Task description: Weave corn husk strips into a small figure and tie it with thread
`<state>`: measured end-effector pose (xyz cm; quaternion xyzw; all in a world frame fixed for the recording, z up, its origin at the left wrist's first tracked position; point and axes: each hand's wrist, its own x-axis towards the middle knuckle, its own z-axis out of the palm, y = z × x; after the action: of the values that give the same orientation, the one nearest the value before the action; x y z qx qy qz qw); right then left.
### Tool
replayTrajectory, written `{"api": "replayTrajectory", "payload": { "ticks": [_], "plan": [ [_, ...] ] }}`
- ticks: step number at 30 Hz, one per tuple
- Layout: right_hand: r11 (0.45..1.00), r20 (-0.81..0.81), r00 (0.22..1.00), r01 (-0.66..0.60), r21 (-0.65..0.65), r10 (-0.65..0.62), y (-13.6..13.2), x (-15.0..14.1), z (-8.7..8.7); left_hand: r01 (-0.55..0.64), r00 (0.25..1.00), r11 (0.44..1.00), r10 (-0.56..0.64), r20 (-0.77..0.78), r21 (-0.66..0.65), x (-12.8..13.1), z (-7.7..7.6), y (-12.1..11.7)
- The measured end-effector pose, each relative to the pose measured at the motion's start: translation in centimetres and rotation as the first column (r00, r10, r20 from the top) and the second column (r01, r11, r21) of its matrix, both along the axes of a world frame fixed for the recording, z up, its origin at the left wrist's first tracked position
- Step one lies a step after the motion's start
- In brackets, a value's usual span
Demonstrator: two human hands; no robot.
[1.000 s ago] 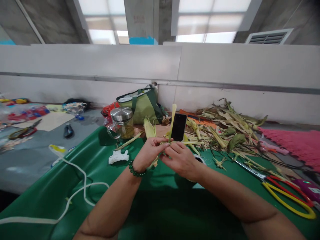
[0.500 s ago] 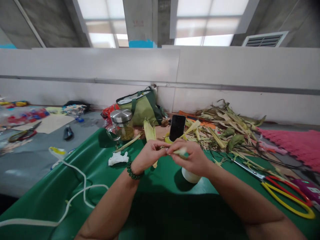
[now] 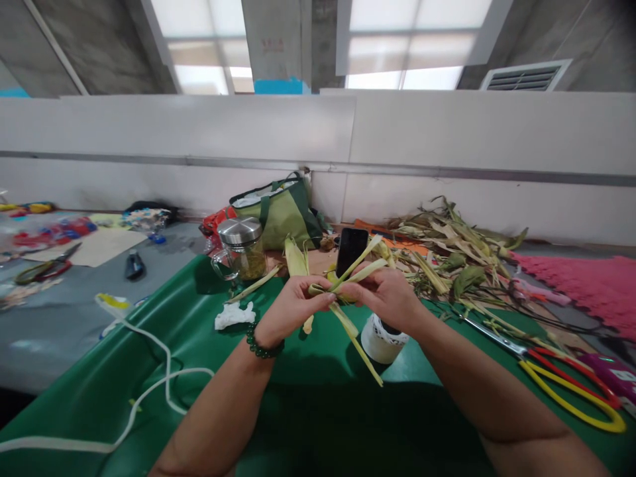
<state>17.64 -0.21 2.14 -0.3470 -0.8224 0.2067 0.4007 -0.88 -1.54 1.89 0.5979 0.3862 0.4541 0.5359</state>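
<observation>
Craft workshop: scissors (image 3: 501, 341), heaped husks (image 3: 462, 245).

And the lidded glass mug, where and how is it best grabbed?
Probably by the handle, coming from the left: that loop juts out leftward, and the mug stands upright, with the green bag close behind it.

Pale green husk strips (image 3: 349, 324), crossed, loose ends splayed, above green sheet (image 3: 318, 366)

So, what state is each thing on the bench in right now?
Left hand: pinching husk strips
Right hand: pinching husk strips
Husk strips: crossed, ends loose
Phone: propped up, screen dark
Glass jar: lidded, partly filled
Green bag: upright, top open
White tissue: crumpled
Large scissors: lying flat
</observation>
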Motion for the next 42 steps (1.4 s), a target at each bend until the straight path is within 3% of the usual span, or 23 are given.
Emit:
{"api": "replayTrajectory", "payload": {
  "ticks": [2,4,7,10,12,15,18,22,24,27,30,33,35,37,40,42],
  "plan": [
    [0.998,0.159,0.987,-0.037,0.046,0.029,-0.5,0.2,0.2,-0.045,0.999,0.999,0.045,-0.002,-0.004,0.0,0.0,0.1],
    [0.976,0.277,0.960,-0.021,0.215,-0.041,-1.2,0.2,0.2,-0.084,0.996,0.996,0.084,-0.012,-0.006,0.0,-0.1,0.1],
    [0.842,0.319,0.912,0.051,0.537,-0.259,-2.2,-0.2,0.0,-0.106,0.994,0.994,0.106,-0.017,-0.004,0.3,-0.1,0.2],
    [0.737,0.304,0.888,0.055,0.674,-0.345,-2.9,-0.8,-0.4,-0.104,0.995,0.995,0.104,0.001,0.007,0.5,-0.3,0.3],
    [0.736,0.318,0.892,0.023,0.677,-0.321,-3.2,-1.2,-0.7,-0.113,0.994,0.993,0.113,0.007,0.025,0.5,-0.4,0.4],
    [0.796,0.338,0.899,0.020,0.605,-0.279,-3.0,-1.3,-1.0,-0.142,0.990,0.989,0.142,-0.002,0.051,0.4,-0.6,0.5],
    [0.857,0.338,0.875,0.148,0.494,-0.346,-1.8,-0.9,-0.8,-0.132,0.991,0.990,0.134,-0.019,0.058,0.2,-0.5,0.3],
    [0.895,0.323,0.859,0.285,0.342,-0.397,0.0,-0.1,-0.2,-0.083,0.997,0.996,0.083,-0.001,0.021,0.1,0.1,0.0],
    [0.916,0.354,0.868,0.236,0.324,-0.348,0.4,0.5,0.2,-0.073,0.997,0.997,0.074,0.038,-0.010,0.0,0.2,0.0],
    [0.912,0.430,0.884,-0.008,0.411,-0.186,-0.3,1.1,0.7,-0.079,0.988,0.994,0.088,0.129,-0.070,-0.2,0.0,0.3],
    [0.792,0.493,0.868,-0.262,0.551,-0.056,-1.5,1.1,1.2,-0.069,0.981,0.992,0.087,0.176,-0.107,-0.4,-0.3,0.6],
    [0.709,0.448,0.893,-0.340,0.618,0.038,-2.1,0.4,1.3,-0.052,0.988,0.996,0.062,0.138,-0.078,-0.3,-0.3,0.6],
    [0.740,0.316,0.937,-0.318,0.593,0.150,-1.8,-0.1,0.9,-0.039,0.995,0.999,0.041,0.093,-0.026,-0.1,-0.2,0.5],
    [0.822,0.156,0.959,-0.281,0.494,0.235,-1.3,-0.5,0.4,-0.042,0.997,0.999,0.041,0.058,0.018,0.1,-0.1,0.3],
    [0.963,-0.037,0.985,-0.155,0.222,0.167,-0.6,-0.8,-0.5,-0.044,0.999,0.999,0.044,0.031,0.025,0.5,-0.2,0.1],
    [0.993,-0.100,0.992,-0.066,0.096,0.076,-0.4,-1.0,-1.0,-0.029,0.999,0.999,0.027,0.036,0.036,0.7,-0.4,0.1]
  ]
}}
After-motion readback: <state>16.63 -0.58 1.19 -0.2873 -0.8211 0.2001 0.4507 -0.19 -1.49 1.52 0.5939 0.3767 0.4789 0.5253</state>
